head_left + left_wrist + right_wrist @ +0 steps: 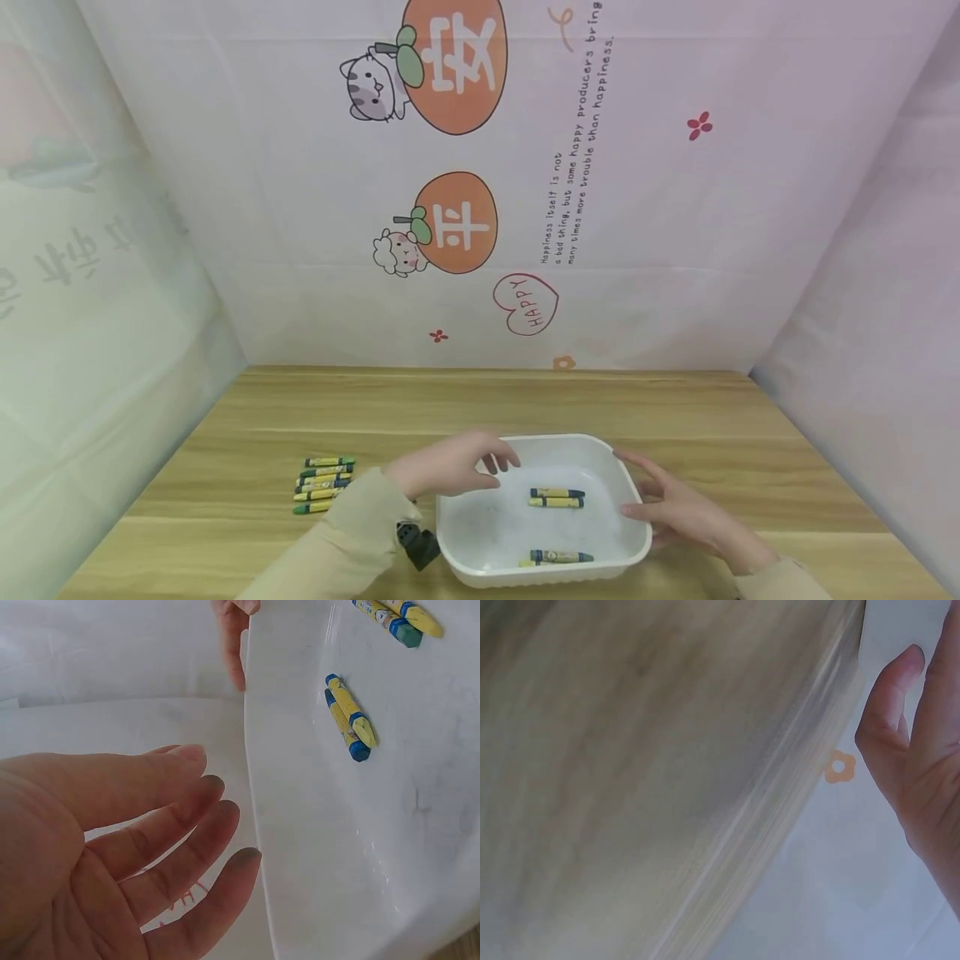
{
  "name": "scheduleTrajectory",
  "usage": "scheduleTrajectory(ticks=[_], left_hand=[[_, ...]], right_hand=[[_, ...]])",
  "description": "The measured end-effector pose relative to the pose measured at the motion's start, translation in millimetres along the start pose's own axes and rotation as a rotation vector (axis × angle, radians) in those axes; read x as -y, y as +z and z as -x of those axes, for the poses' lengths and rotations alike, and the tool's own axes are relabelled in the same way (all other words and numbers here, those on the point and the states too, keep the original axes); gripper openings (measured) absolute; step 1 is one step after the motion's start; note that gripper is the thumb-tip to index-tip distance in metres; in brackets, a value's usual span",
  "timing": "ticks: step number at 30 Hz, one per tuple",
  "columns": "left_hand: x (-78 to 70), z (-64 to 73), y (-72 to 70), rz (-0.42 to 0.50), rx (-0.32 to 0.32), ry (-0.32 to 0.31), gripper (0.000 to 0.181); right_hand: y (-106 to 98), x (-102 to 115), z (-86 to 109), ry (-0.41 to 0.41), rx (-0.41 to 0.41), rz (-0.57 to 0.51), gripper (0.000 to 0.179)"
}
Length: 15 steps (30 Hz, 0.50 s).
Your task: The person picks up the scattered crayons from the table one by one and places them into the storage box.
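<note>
A white plastic tray (495,523) stands on the table. My left hand (453,465) hovers over its left side with fingers loosely bent and nothing in them; the left wrist view shows the palm and spread fingertips. At the opposite side, my right hand (690,512) holds the tray, its thumb at the rim and its fingers outside the wall. Two yellow-wrapped crayons (557,502) lie side by side on the tray floor. Another pair of crayons (562,557), one partly covering the other, lies by the near wall. The right wrist view shows part of my right hand (930,765).
Left of the tray, several crayons (322,493) with yellow wrappers lie stacked in a row on the wooden table (210,508). A printed white cloth (637,308) rises behind the table, and pale cloth sides stand left and right. A small black device (417,545) sits at my left wrist.
</note>
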<state>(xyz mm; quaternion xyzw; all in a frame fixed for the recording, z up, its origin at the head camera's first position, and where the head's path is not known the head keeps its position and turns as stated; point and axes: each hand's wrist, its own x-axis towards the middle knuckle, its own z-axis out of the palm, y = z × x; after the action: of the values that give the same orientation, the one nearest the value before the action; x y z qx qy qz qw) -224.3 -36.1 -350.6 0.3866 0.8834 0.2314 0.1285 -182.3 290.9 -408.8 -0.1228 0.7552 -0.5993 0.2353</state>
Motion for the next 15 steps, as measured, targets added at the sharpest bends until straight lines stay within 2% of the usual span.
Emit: scheduleTrajectory(ticks=[7, 15], left_hand=[[14.7, 22.6, -3.7, 0.049, -0.041, -0.012, 0.029], [37.1, 48.8, -8.4, 0.062, -0.107, -0.029, 0.026]], right_hand=[[0, -2, -0.2, -0.012, 0.012, -0.019, 0.083], [0, -1, 0.2, -0.003, 0.002, -0.015, 0.083]])
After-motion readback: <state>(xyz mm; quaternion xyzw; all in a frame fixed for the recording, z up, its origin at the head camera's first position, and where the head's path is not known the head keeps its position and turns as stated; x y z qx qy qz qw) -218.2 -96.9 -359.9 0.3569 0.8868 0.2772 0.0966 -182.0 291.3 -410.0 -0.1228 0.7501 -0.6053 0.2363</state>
